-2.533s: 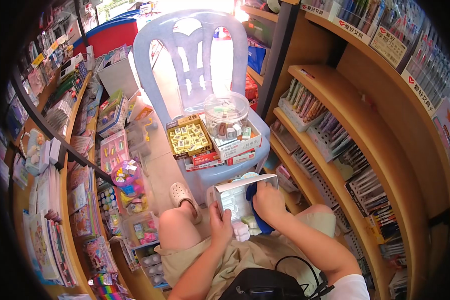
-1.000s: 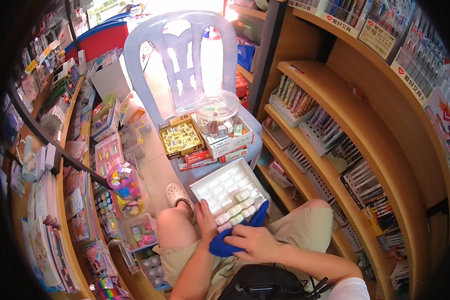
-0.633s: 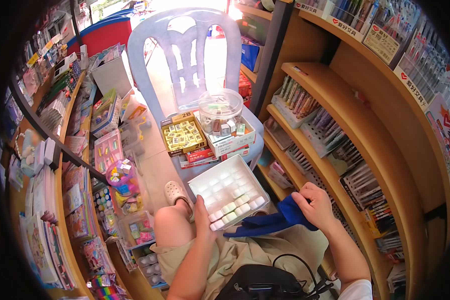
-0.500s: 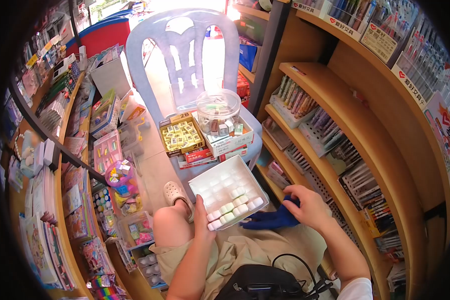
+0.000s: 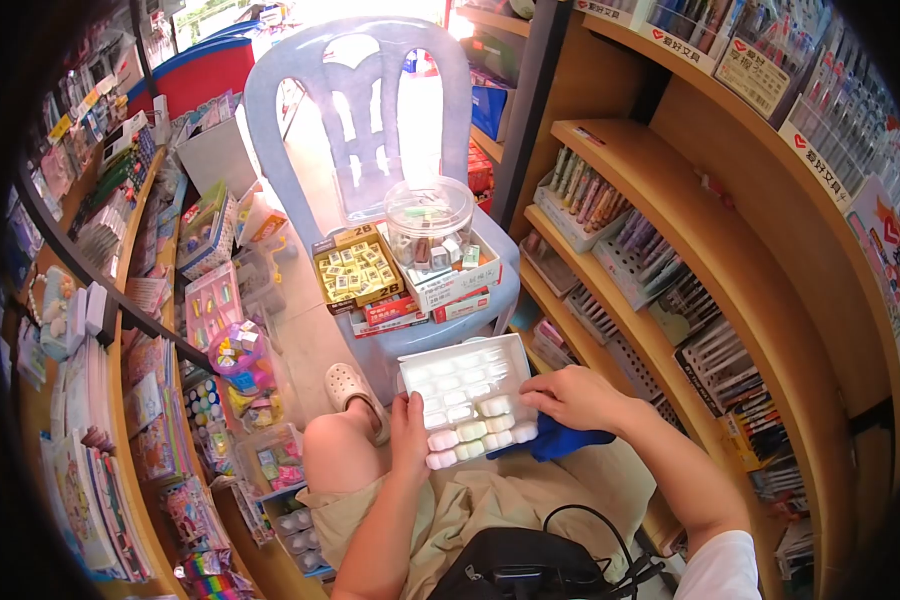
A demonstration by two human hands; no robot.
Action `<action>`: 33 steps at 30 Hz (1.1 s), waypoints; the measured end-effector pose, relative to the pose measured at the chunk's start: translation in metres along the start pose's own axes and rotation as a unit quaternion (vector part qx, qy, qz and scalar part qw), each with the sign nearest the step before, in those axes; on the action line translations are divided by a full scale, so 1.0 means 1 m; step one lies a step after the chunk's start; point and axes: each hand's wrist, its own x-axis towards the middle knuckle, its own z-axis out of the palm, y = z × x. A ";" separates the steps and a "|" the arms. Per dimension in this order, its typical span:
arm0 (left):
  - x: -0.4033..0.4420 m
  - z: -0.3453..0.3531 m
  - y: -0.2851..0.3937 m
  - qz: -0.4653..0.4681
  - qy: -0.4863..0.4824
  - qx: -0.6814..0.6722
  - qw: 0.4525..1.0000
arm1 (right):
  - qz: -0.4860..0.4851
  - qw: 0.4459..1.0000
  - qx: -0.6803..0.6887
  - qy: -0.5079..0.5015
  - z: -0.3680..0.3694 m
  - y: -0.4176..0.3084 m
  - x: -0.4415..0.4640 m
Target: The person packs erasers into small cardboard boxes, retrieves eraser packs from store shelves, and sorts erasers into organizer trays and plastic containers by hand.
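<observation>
My left hand (image 5: 408, 440) is closed on the left side of a white box (image 5: 460, 352), which is tilted toward me above my lap. Rows of small pastel scalloped pieces (image 5: 470, 432), pink, green and white, fill the box's near part; its far part shows white moulded hollows. At the box's right edge my right hand (image 5: 575, 398) is closed, fingertips against the rim; they partly hide what they grip. A dark blue cloth (image 5: 560, 442) lies on my right thigh, under that hand.
Ahead stands a blue plastic chair (image 5: 270, 110), bearing a box of yellow erasers (image 5: 355, 272) and a clear round tub (image 5: 430, 215). Wooden shelves (image 5: 660, 165) of pens rise at the right. Stationery and a purple basket (image 5: 238, 350) line the left.
My right hand has left the blue cloth and moved left to the box's right edge. The box has turned to sit straighter and shifted slightly down.
</observation>
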 end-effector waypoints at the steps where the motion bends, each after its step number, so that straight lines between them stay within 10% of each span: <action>1: -0.002 0.001 -0.003 0.017 0.010 0.025 0.999 | 0.015 1.000 0.002 -0.028 0.003 -0.001 0.003; 19: -0.008 -0.001 -0.012 0.234 -0.076 0.132 0.960 | 0.053 0.997 0.013 -0.051 0.038 0.003 0.006; 28: -0.014 0.005 0.000 0.172 -0.020 0.136 0.975 | 0.082 0.997 0.007 -0.010 0.034 -0.007 -0.001; 33: -0.006 0.003 -0.006 0.001 0.059 0.024 0.998 | 0.067 0.957 0.250 0.128 0.025 0.034 -0.010</action>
